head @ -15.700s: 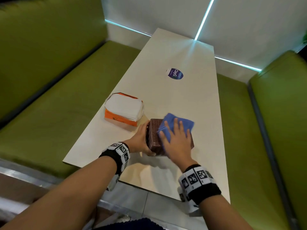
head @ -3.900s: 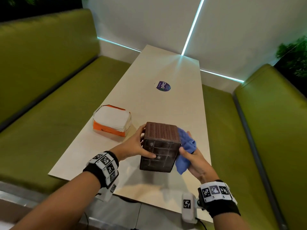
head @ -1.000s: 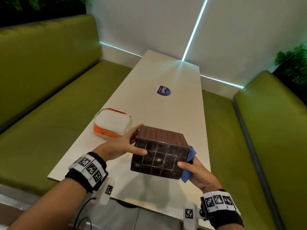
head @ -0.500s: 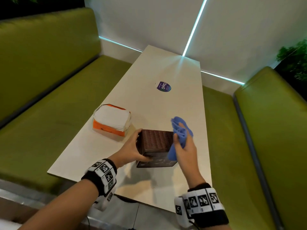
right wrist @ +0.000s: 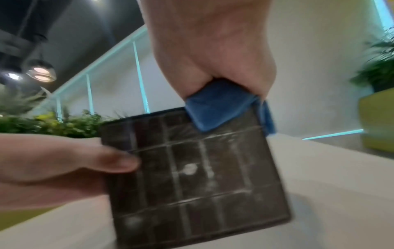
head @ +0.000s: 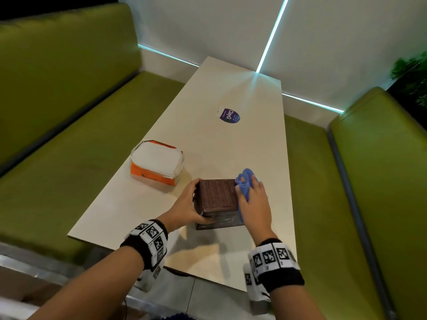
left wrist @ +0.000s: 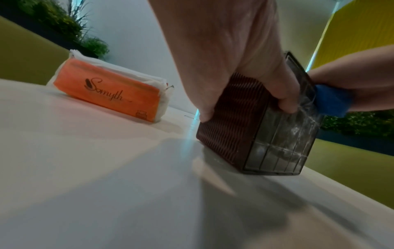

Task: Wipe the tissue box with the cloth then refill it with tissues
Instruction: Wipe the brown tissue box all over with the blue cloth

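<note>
Wiping is running: right hand (head: 254, 204) is clutching crumpled blue cloth (head: 246, 175) against brown woven tissue box (head: 218, 195), left hand (head: 184, 209) is gripping it; orange-wrapped tissue pack (head: 157, 162) is waiting, refill undone.

Long pale tabletop (head: 251, 153) noted. Brown woven tissue box (head: 218, 196) set near front edge, right of centre. Orange tissue pack (head: 157, 165) laid near left edge, close to box, not touching. Round purple sticker (head: 228, 115) stuck mid-tabletop, further back.

Left grip (head: 184, 205) curled, clasping; right grip (head: 255, 204) pinching.
</note>
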A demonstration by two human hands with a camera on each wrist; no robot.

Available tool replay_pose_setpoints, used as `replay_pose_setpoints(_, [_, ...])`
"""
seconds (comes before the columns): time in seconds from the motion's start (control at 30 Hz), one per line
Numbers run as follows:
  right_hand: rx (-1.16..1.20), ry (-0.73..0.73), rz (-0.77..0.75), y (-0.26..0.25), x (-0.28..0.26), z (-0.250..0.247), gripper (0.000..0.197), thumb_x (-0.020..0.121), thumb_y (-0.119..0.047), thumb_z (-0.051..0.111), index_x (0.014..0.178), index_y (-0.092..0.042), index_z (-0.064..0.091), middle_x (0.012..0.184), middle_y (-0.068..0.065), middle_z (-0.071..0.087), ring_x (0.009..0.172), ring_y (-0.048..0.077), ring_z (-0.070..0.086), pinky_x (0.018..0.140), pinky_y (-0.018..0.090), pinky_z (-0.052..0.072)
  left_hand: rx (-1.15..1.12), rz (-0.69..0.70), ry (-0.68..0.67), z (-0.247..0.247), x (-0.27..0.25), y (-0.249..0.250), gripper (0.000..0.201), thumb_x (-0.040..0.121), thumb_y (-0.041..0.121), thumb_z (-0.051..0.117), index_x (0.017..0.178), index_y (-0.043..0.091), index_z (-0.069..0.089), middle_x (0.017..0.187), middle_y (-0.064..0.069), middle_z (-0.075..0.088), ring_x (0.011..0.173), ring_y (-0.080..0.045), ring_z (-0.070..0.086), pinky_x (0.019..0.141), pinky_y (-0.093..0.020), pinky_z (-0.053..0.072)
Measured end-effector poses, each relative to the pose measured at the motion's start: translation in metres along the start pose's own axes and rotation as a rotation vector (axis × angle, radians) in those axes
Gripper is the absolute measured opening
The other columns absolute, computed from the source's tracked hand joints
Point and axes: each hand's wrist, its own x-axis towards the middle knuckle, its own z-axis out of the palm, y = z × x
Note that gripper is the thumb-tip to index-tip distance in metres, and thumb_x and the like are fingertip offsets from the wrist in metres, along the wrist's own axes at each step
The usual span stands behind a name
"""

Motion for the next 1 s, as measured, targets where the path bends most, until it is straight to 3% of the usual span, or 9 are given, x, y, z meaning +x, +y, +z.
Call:
replay_pose_setpoints(0.1, [-0.222, -0.001, -0.145, -0.038, -0.020, 0.021, 0.064, 0.095, -0.056, 0.040, 0.147, -0.017, 0.037, 0.158, 0.001, 0.029, 0.148, 0.024, 0.018, 0.118, 0.043, 0.025, -0.021, 0.002, 0.011, 0.002, 0.003, -0.002, 0.108, 0.046, 0.021, 0.089, 0.138, 0.020, 0.033, 0.135, -0.001, 0.047, 0.125, -0.006, 0.048, 0.106, -0.026, 0.043])
replay_pose_setpoints(0.2, [-0.178, -0.087, -0.299, -0.064, -0.043, 0.046, 0.065, 0.091, -0.062, 0.030, 0.144, -0.025, 0.042, 0.157, -0.005, 0.030, 0.147, 0.018, 0.020, 0.119, 0.040, 0.020, -0.106, -0.023, 0.049, 0.003, 0.005, 0.002, 0.078, 0.064, 0.013, 0.082, 0.129, 0.017, 0.040, 0.123, 0.005, 0.054, 0.114, -0.011, 0.056, 0.091, -0.013, 0.047])
replay_pose_setpoints(0.3, [-0.079, -0.023, -0.344, -0.050, -0.031, 0.041, 0.055, 0.093, -0.058, 0.038, 0.139, -0.030, 0.047, 0.149, -0.007, 0.044, 0.136, 0.014, 0.041, 0.111, 0.032, 0.034, -0.056, 0.000, 0.035, 0.000, 0.004, 0.001, 0.099, 0.049, 0.021, 0.083, 0.136, 0.016, 0.037, 0.132, -0.004, 0.051, 0.120, -0.016, 0.054, 0.098, -0.026, 0.049])
replay_pose_setpoints(0.37, [-0.059, 0.057, -0.258, -0.021, -0.012, 0.030, 0.057, 0.093, -0.059, 0.039, 0.140, -0.028, 0.045, 0.148, -0.006, 0.045, 0.132, 0.013, 0.045, 0.108, 0.031, 0.037, -0.001, 0.001, 0.020, -0.001, 0.003, -0.002, 0.110, 0.042, 0.022, 0.086, 0.138, 0.019, 0.034, 0.137, -0.005, 0.045, 0.129, -0.016, 0.046, 0.108, -0.034, 0.044])
replay_pose_setpoints(0.5, [-0.067, 0.021, 0.000, -0.003, 0.007, 0.017, 0.062, 0.095, -0.056, 0.039, 0.147, -0.022, 0.037, 0.159, -0.006, 0.026, 0.148, 0.017, 0.019, 0.117, 0.038, 0.027, -0.007, -0.020, 0.004, 0.000, 0.002, -0.004, 0.117, 0.043, 0.022, 0.093, 0.142, 0.021, 0.031, 0.139, -0.001, 0.042, 0.133, -0.010, 0.040, 0.112, -0.034, 0.040])
replay_pose_setpoints(0.7, [-0.258, -0.078, -0.345, -0.054, -0.038, 0.050, 0.058, 0.095, -0.054, 0.041, 0.147, -0.029, 0.036, 0.159, -0.009, 0.024, 0.149, 0.016, 0.012, 0.118, 0.038, 0.019, -0.034, 0.017, 0.026, -0.004, 0.000, 0.000, 0.091, 0.056, 0.011, 0.083, 0.135, 0.015, 0.038, 0.135, -0.007, 0.048, 0.116, 0.000, 0.053, 0.094, -0.015, 0.047])
replay_pose_setpoints(0.77, [-0.201, -0.077, -0.389, -0.042, -0.028, 0.045, 0.049, 0.095, -0.048, 0.046, 0.140, -0.030, 0.045, 0.155, -0.008, 0.035, 0.145, 0.014, 0.025, 0.116, 0.035, 0.025, -0.062, -0.003, 0.026, -0.004, -0.003, 0.001, 0.101, 0.049, 0.015, 0.085, 0.137, 0.017, 0.036, 0.136, -0.005, 0.047, 0.121, -0.005, 0.051, 0.097, -0.023, 0.049])
replay_pose_setpoints(0.87, [-0.068, 0.049, -0.260, -0.011, -0.005, 0.019, 0.039, 0.095, -0.041, 0.049, 0.131, -0.027, 0.056, 0.143, -0.010, 0.050, 0.132, 0.009, 0.043, 0.112, 0.029, 0.033, -0.078, -0.041, 0.004, -0.004, -0.002, 0.001, 0.114, 0.040, 0.020, 0.090, 0.139, 0.022, 0.033, 0.138, -0.001, 0.045, 0.131, -0.013, 0.044, 0.104, -0.033, 0.047])
replay_pose_setpoints(1.0, [0.479, 0.038, 0.243, 0.024, 0.006, -0.009, 0.035, 0.098, -0.038, 0.048, 0.124, -0.019, 0.061, 0.116, 0.000, 0.065, 0.114, 0.021, 0.060, 0.091, 0.030, 0.047, -0.107, -0.081, -0.029, -0.008, -0.003, 0.007, 0.108, 0.048, 0.010, 0.094, 0.137, 0.027, 0.036, 0.136, 0.006, 0.048, 0.132, -0.011, 0.044, 0.102, -0.027, 0.047])
